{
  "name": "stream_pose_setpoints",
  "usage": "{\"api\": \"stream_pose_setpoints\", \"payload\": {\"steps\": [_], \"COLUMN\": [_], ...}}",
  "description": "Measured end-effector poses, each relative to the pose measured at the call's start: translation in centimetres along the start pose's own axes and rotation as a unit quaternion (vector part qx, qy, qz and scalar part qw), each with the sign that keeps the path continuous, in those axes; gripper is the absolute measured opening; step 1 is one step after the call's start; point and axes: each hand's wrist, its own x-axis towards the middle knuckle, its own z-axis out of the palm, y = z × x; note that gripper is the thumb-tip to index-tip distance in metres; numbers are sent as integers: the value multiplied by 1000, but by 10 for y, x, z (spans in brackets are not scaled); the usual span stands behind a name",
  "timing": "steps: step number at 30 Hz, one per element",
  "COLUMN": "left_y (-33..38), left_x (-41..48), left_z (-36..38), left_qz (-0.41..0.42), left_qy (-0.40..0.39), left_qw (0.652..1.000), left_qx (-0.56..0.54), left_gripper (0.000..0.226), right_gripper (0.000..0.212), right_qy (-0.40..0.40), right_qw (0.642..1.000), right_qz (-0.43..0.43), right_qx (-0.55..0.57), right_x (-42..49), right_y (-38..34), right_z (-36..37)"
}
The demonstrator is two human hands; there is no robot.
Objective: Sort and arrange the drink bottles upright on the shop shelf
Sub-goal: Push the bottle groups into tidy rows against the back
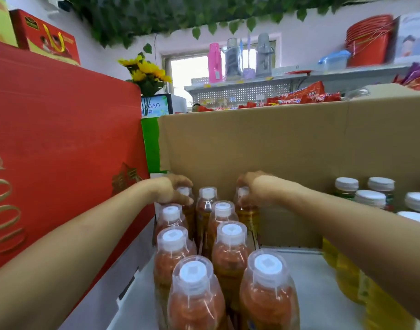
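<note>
Several orange drink bottles (230, 244) with clear domed caps stand upright in rows on the white shelf (313, 282). My left hand (173, 189) is closed over the cap of the back-left bottle (188, 210). My right hand (253, 188) grips the cap of the back-right bottle (248, 215). Between the two hands stands a free bottle (205, 203). Both held bottles stand upright against the cardboard behind them.
A brown cardboard box (287, 144) walls off the back of the shelf. A large red gift box (61, 144) stands close on the left. Yellow-liquid bottles with white caps (370, 198) stand at the right. Other shelves with goods lie beyond.
</note>
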Motion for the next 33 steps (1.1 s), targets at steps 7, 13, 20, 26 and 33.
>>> {"api": "stream_pose_setpoints", "payload": {"steps": [7,13,20,26,33], "left_y": [1,13,27,38,42], "left_x": [6,-1,1,7,-37], "left_z": [2,8,9,17,-14], "left_qz": [31,35,41,62,-4], "left_qy": [18,-2,-4,-20,-51], "left_qw": [999,998,998,997,995], "left_qx": [-10,-49,-44,-33,83], "left_gripper": [51,47,45,47,71], "right_gripper": [37,34,48,47,44], "right_qy": [23,24,-33,-32,-23], "right_qw": [996,997,992,993,968], "right_qz": [59,45,-123,-106,-185], "right_qx": [56,-53,1,31,170], "right_x": [-16,-10,26,27,-20], "right_y": [16,9,-20,3,-9], "right_z": [-11,-13,4,7,-10]}}
